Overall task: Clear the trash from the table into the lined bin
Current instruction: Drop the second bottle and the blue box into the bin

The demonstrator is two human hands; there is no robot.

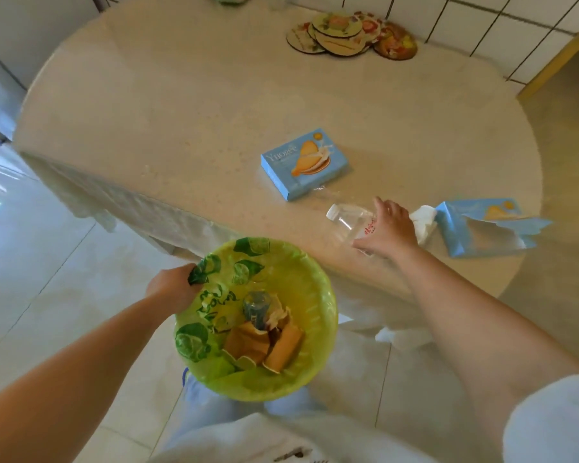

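Observation:
A bin lined with a yellow-green bag (318, 295) is held below the table's near edge. My left hand (173, 289) grips its rim and liner at the left. Inside lie brown paper cups (283, 349) and a crushed bottle (258, 305). On the round table (181, 128) a clear plastic bottle (348, 222) lies on its side, and my right hand (390, 228) closes around its body. A white tissue (423, 218) lies just right of that hand. A closed blue biscuit box (303, 163) sits farther in. A torn-open blue box (482, 227) lies at the right edge.
A stack of round floral coasters (348, 35) lies at the table's far side by the tiled wall. A plastic cloth hangs over the table's edge on the left. Tiled floor lies below, with a white tissue (398, 335) on it under the table.

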